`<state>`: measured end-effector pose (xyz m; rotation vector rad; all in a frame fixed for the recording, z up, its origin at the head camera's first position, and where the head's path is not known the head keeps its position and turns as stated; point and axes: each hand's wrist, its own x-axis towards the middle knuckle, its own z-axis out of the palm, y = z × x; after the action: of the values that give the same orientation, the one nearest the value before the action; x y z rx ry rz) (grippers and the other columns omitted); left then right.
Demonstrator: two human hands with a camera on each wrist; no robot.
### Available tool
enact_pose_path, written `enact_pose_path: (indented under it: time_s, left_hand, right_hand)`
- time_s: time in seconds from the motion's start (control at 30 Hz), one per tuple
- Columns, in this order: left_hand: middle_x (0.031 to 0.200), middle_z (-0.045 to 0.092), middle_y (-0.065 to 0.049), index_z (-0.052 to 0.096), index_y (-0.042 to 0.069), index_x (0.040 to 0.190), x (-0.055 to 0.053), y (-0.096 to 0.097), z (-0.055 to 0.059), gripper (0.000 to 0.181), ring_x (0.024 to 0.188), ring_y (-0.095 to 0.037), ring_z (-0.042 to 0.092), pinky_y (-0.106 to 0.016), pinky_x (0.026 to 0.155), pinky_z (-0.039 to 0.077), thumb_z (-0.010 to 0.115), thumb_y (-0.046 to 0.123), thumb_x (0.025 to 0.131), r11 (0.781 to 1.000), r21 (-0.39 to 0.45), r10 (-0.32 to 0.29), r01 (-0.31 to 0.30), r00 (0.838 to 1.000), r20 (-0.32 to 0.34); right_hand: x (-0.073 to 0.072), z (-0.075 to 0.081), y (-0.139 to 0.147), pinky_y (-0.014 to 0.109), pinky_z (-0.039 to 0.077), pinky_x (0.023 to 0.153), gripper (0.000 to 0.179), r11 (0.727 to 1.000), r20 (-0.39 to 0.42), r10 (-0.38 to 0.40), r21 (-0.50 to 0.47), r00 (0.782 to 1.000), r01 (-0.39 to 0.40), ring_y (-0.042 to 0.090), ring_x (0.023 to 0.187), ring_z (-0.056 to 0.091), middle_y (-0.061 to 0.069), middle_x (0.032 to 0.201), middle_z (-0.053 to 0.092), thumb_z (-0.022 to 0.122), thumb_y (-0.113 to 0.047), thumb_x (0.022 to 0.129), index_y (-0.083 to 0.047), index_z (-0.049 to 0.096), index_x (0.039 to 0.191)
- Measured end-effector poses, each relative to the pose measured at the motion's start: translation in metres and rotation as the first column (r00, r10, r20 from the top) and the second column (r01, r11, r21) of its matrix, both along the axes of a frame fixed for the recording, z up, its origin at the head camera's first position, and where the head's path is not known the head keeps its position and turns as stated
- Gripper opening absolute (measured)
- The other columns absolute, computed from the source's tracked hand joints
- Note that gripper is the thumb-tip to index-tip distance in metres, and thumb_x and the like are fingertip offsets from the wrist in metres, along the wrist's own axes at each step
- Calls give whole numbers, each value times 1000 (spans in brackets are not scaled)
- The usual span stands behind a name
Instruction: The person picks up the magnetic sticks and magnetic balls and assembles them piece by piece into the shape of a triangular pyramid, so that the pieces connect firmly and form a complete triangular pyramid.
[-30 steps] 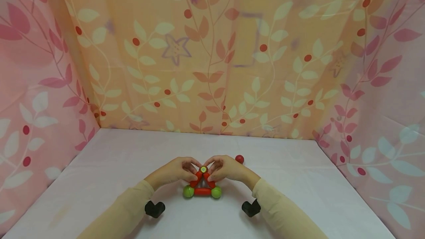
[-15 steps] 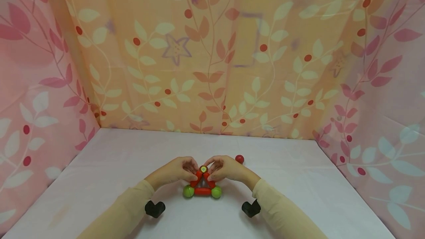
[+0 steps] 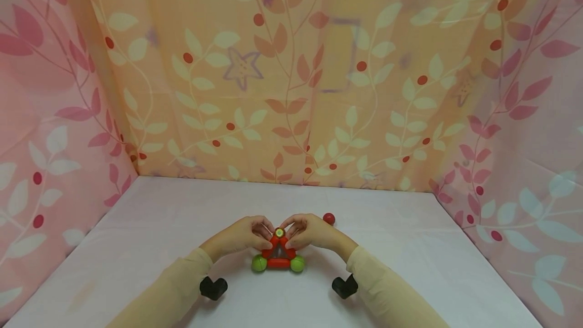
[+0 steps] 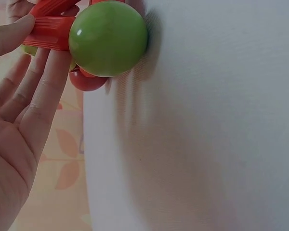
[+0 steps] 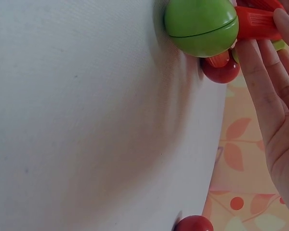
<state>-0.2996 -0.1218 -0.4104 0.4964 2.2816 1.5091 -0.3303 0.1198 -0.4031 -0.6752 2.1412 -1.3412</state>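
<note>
A toy frame of red rods and balls stands on the white tabletop. In the head view, its bottom red rod (image 3: 278,263) joins a left green ball (image 3: 259,263) and a right green ball (image 3: 297,263). Two slanted red rods rise to a top piece (image 3: 280,233) with a pale yellow end. My left hand (image 3: 246,233) pinches the left slanted rod (image 4: 50,32) between thumb and fingers. The right slanted rod (image 5: 257,23) is pinched likewise by my right hand (image 3: 313,232). Both wrist views show another red ball (image 5: 220,71) on the frame's far side.
A loose red ball (image 3: 329,218) lies behind my right hand. Black devices sit at the left wrist (image 3: 213,288) and right wrist (image 3: 344,286). Floral cloth walls, orange at the back (image 3: 291,115) and pink at the sides, enclose the white table (image 3: 182,201).
Both hands keep their hold in nearly the same place. The slanted rods now look broader, and the gap between them shows darker grey.
</note>
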Motion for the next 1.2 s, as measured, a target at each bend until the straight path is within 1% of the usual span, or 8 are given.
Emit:
enact_pose_path:
  time_s: [0.13,0.43,0.57,0.77,0.93,1.07,1.13,1.2]
  left_hand:
    - [98,68,-7,59,3,118,1,0,1,38,84,-15,65,-31,78,59,76,9,84,1000,-8,12,-12,1000,12]
    - [97,68,-7,59,1,118,1,0,0,38,83,-14,66,-32,77,59,75,7,84,1000,6,3,-3,1000,15]
    - [98,68,-7,60,1,119,1,-1,0,38,84,-14,66,-32,78,60,75,8,85,1000,12,5,-5,1000,15]
    - [101,69,-9,61,3,119,1,-5,-1,36,85,-16,67,-32,80,59,74,13,87,1000,26,17,-18,1000,12]
    - [101,68,-8,64,3,116,-1,-8,-4,32,86,-17,67,-32,81,59,73,14,88,999,42,24,-24,1000,0]
    - [103,69,-7,65,3,115,-2,-10,-5,31,89,-16,66,-33,82,59,73,15,88,999,27,34,-33,999,-29]
    - [105,70,-8,65,2,116,-2,-10,-4,31,91,-16,66,-33,83,59,73,14,89,999,21,43,-43,998,-34]
    - [108,70,-12,64,0,117,-2,-11,-3,31,94,-17,66,-34,85,59,72,13,89,999,17,49,-48,998,-35]
  right_hand:
    - [-1,-1,0,34,61,79,36,1000,1,0,2,1000,0,14,79,70,0,90,69,72,-6,87,-8,65,122]
    - [0,-1,1,35,60,82,35,1000,2,-6,-7,1000,6,15,82,70,1,92,69,71,-7,88,-8,65,122]
    - [-1,0,4,34,60,82,35,1000,-10,-13,-19,1000,12,15,84,71,5,96,72,71,-8,88,-5,65,123]
    - [-1,3,11,37,61,80,40,995,-42,-69,-70,997,66,16,86,72,11,101,72,72,-8,88,6,61,124]
    - [-2,3,18,37,61,81,42,992,-71,-103,-75,992,98,14,87,71,14,102,72,75,-12,87,6,63,123]
    - [-3,2,24,35,60,82,45,988,-87,-145,-71,986,139,15,90,71,18,108,72,77,-17,87,5,64,123]
    - [-4,2,27,35,61,82,47,984,-95,-171,-70,981,165,16,91,72,20,111,72,78,-20,86,4,64,123]
    - [-5,2,31,36,61,82,49,979,-100,-196,-73,975,189,17,92,73,22,115,70,79,-23,85,4,64,123]
